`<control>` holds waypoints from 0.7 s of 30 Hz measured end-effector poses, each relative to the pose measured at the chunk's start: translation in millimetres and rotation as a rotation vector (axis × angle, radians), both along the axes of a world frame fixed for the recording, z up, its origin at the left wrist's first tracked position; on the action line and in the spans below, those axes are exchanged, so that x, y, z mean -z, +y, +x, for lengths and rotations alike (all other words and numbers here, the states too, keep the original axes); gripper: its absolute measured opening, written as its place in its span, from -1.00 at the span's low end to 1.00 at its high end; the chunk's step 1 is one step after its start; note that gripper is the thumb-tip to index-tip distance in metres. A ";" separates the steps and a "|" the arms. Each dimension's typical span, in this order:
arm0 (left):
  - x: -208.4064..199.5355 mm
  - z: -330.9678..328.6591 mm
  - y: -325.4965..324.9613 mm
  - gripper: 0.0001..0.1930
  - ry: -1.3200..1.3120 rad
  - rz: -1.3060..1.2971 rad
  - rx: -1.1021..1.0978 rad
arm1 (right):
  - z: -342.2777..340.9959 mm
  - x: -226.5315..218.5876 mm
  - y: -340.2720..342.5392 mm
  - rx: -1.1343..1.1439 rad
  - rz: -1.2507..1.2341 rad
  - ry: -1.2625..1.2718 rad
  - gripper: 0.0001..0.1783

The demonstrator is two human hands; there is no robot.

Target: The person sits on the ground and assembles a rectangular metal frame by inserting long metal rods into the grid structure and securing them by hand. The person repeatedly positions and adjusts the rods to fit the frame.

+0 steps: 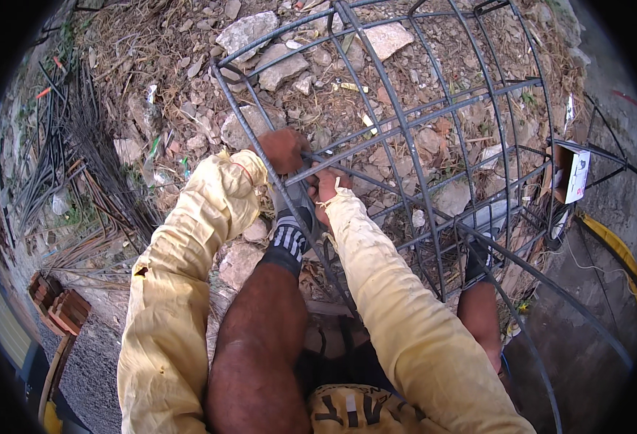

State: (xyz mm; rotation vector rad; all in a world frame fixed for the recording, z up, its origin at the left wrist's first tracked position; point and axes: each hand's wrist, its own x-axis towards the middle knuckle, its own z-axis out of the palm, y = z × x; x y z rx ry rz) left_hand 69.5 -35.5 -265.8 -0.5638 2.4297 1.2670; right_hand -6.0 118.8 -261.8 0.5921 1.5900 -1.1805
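A cage of dark steel rebar (416,148), made of long bars and bent stirrups, stretches from the middle of the view to the upper right. My left hand (284,150) is closed at the cage's near left corner, partly behind a stirrup bar. Just below and to its right, my right hand (326,189) is also closed, its fingers bent in beside the bars where they cross. Whatever is between the fingers of either hand is too small or hidden to make out. Both arms wear loose yellow sleeves (398,289).
Rubble stones (246,36) and dry straw cover the ground under the cage. Loose rods (108,188) lie in a heap at left, near red bricks (59,304). A white box (573,173) stands at right, above a yellow curved strip (619,257). Long bars jut out lower right.
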 end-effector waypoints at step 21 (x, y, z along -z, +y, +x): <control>-33.5 -4.2 -16.4 -0.64 0.063 0.212 0.086 | -8.0 -27.3 -6.0 0.002 0.027 -0.172 -0.81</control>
